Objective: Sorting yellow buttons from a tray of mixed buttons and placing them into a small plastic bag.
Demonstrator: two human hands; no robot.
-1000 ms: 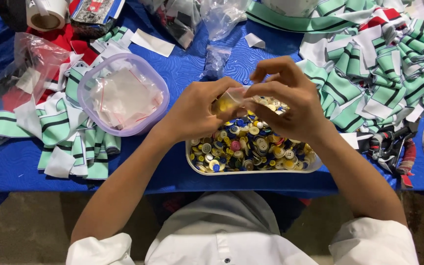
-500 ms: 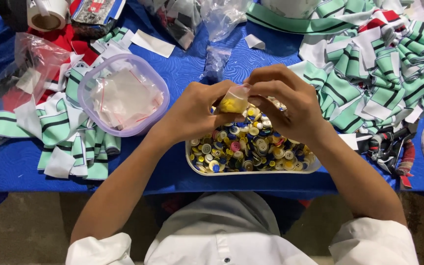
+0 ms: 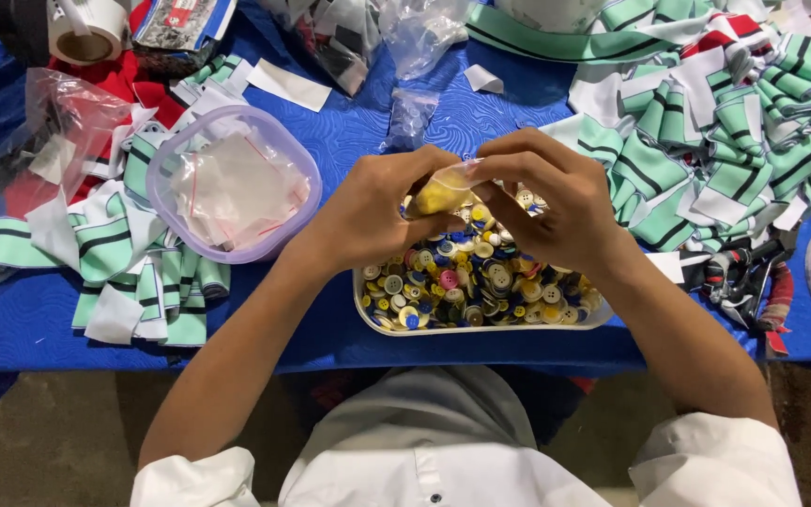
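- White rectangular tray of mixed coloured buttons — nearest, on the blue table.
- Above it, left hand and right hand pinch a small clear plastic bag of yellow buttons.
- Left: round lilac plastic tub; beyond — green-striped fabric pieces.

Small bag: thin clear glossy plastic. Buttons: shiny plastic. Bench cover: blue textured cloth. Striped pieces: matt knit cloth.

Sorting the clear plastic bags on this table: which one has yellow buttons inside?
The small clear bag pinched between the left hand and right hand, above the button tray; the others lie unheld.
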